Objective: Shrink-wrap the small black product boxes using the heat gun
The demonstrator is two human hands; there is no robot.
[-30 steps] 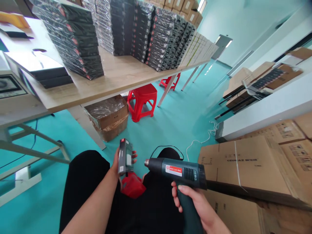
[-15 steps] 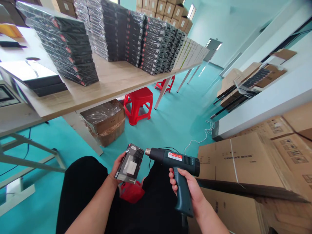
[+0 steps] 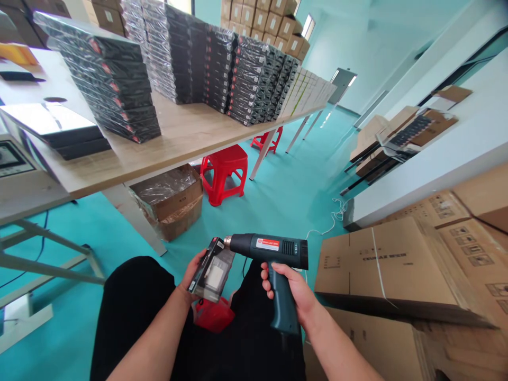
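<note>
Head view: the left hand (image 3: 193, 269), part-curled, holds a box (image 3: 215, 275) above the lap (image 3: 238, 352); the right hand (image 3: 291, 286) is wrapped around a heat gun (image 3: 278, 251), nozzle (image 3: 227, 241) beside the box's upper edge. Even heating probably favours steady sweeping.

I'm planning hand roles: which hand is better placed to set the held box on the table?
Likely the left hand: it holds the box and is nearer the table; the right hand grips the heat gun.
</note>
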